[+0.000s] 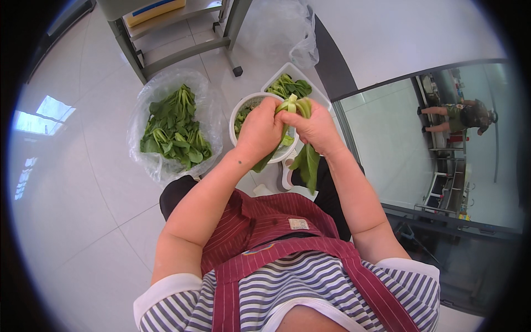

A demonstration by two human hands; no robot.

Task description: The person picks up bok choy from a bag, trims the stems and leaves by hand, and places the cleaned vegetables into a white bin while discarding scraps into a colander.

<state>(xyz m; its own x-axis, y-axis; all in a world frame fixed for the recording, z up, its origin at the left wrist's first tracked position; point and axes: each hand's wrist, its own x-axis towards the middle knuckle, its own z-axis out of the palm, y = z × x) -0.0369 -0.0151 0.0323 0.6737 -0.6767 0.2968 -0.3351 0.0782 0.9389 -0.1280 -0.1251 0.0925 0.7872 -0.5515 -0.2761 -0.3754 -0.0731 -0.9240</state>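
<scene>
Both of my hands grip one head of leafy greens (307, 166) by its pale stalks, with the cut base pointing up and the leaves hanging below. My left hand (260, 128) pinches the stalks from the left. On the other side, my right hand (318, 126) has its thumb pressed across them. Beneath my hands stands a round white plastic basket (233, 120) with green pieces inside, partly hidden by the hands. Behind it, a white rectangular tub (289, 67) holds more greens (290, 86).
To the left, an opened clear plastic bag (139, 124) holds a heap of leafy greens (176, 128) on the tiled floor (95, 178). A grey metal-legged table (186, 52) stands ahead, beside another plastic bag (278, 31). Through a glass panel (381, 124) at right, another person (475, 114) stands near shelves.
</scene>
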